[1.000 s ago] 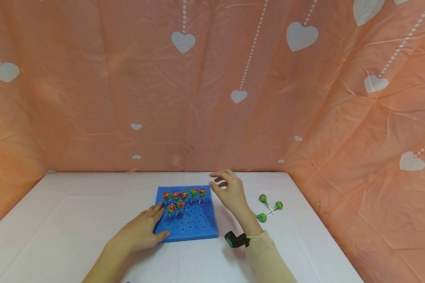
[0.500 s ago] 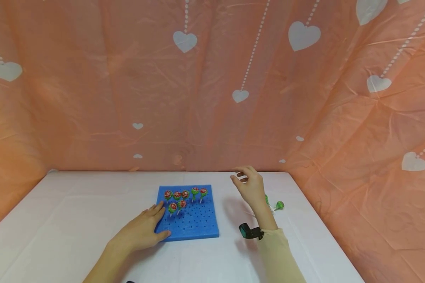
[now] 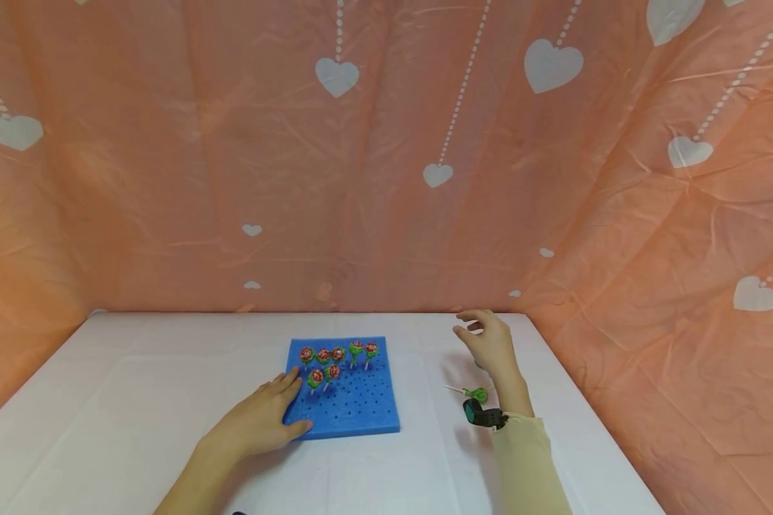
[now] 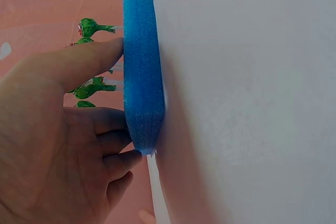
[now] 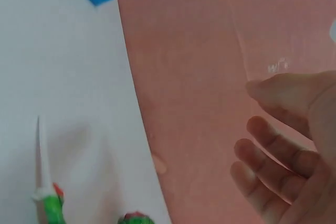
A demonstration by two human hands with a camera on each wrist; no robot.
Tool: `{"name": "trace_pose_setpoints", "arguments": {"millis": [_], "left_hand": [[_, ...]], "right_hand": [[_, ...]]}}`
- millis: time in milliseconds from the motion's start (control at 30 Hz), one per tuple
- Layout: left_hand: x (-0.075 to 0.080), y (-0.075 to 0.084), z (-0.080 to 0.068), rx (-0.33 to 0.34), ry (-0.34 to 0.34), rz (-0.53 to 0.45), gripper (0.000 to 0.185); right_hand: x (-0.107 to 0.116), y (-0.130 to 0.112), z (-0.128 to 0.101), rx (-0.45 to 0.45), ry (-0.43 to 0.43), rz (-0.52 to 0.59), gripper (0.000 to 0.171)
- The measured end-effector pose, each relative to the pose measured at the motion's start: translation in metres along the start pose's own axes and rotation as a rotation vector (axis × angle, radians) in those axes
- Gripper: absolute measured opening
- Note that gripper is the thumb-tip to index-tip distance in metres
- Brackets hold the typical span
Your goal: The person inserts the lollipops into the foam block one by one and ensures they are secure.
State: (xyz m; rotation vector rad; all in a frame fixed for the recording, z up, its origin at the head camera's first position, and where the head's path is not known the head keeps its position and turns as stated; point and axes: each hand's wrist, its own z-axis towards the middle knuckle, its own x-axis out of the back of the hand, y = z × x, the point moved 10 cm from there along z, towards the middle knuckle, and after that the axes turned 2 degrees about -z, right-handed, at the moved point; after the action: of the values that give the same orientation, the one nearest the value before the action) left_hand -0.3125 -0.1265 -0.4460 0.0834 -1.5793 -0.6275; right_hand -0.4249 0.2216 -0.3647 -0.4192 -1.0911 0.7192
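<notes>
A blue foam board (image 3: 354, 408) full of small holes lies on the white table (image 3: 135, 400). Several red-and-green lollipops (image 3: 335, 355) stand upright in its far rows. My left hand (image 3: 277, 408) rests flat on the board's near left corner, thumb along the front edge; the left wrist view shows its fingers (image 4: 79, 66) pressing the foam's edge (image 4: 142, 77). My right hand (image 3: 473, 325) hovers empty, fingers loosely spread, over loose green lollipops (image 3: 477, 393) lying right of the board. In the right wrist view the hand (image 5: 289, 145) is above a lollipop (image 5: 50, 203).
A peach curtain with white hearts (image 3: 425, 179) closes off the back and both sides of the table. The table's right edge (image 3: 580, 400) runs close beside the loose lollipops. A dark wrist band (image 3: 479, 415) sits on my right wrist.
My right hand has swung from the board's far right corner rightward to above the loose lollipops. The left hand and the board have stayed put.
</notes>
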Motion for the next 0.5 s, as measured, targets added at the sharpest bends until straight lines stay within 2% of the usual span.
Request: {"name": "trace_pose_setpoints", "arguments": {"millis": [300, 500], "left_hand": [[0.0, 0.0, -0.001, 0.004, -0.001, -0.005, 0.082], [0.0, -0.001, -0.001, 0.01, -0.005, -0.012, 0.083]], "right_hand": [[0.0, 0.039, -0.003, -0.163, -0.072, -0.05, 0.034], [-0.002, 0.057, -0.006, -0.228, -0.13, -0.091, 0.037]]}}
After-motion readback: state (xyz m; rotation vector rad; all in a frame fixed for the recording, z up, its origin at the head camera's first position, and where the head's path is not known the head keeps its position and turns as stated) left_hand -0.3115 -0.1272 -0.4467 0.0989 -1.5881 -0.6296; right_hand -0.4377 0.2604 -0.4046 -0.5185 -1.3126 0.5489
